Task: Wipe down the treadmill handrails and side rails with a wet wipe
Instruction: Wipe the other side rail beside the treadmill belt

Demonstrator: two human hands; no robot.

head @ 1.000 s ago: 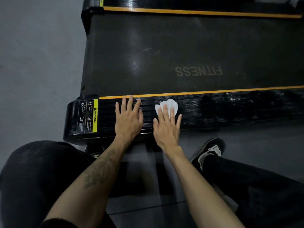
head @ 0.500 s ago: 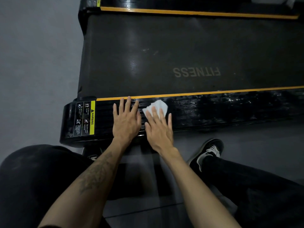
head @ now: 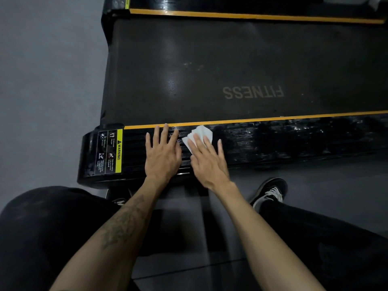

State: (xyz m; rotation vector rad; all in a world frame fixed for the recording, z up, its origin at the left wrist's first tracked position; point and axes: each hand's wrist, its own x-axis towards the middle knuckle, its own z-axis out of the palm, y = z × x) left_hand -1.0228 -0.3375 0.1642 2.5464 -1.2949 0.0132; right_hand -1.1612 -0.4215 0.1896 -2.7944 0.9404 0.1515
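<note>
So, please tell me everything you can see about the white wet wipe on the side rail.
The wet wipe is a small white sheet, folded into layers whose edges fan out at its far end. It looks like thin soft fabric or paper. It lies flat on the near side rail, a glossy black ribbed surface, just below the rail's orange stripe. The right hand presses on it with straight fingers, covering its near part. The left hand rests flat on the rail beside it, not touching it.

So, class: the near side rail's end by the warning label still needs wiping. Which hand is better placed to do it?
Right. The right hand already presses the wet wipe flat on the side rail; the left hand, though nearer the warning label, has none.
</note>
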